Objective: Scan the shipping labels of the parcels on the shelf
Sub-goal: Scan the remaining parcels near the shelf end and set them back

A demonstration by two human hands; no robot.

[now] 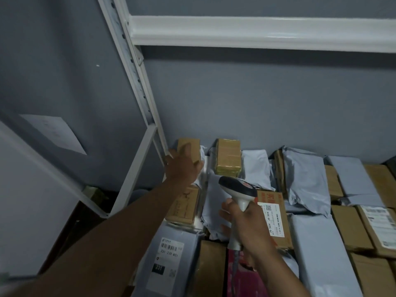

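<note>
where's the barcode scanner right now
In the head view the barcode scanner is low centre, gripped by the right hand above the parcels, beside a box with a white label.

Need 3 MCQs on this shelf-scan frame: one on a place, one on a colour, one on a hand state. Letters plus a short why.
1. Where is the left hand?
A. On the small cardboard box at the back left corner of the shelf
B. On the scanner's handle
C. On the white shelf beam

2. What colour is the head of the barcode scanner?
A. Yellow
B. Dark grey with a red patch
C. Green

3. What is the right hand doing?
A. Hanging idle, holding nothing
B. Pressing flat on a grey mailer
C. Gripping the scanner by its light handle

Key:
1 A: the fingers spread over that box beside the shelf upright.
2 B: the top is dark with a red mark, above a pale handle.
3 C: the fingers curl round the handle, head aimed at the parcels.
</note>
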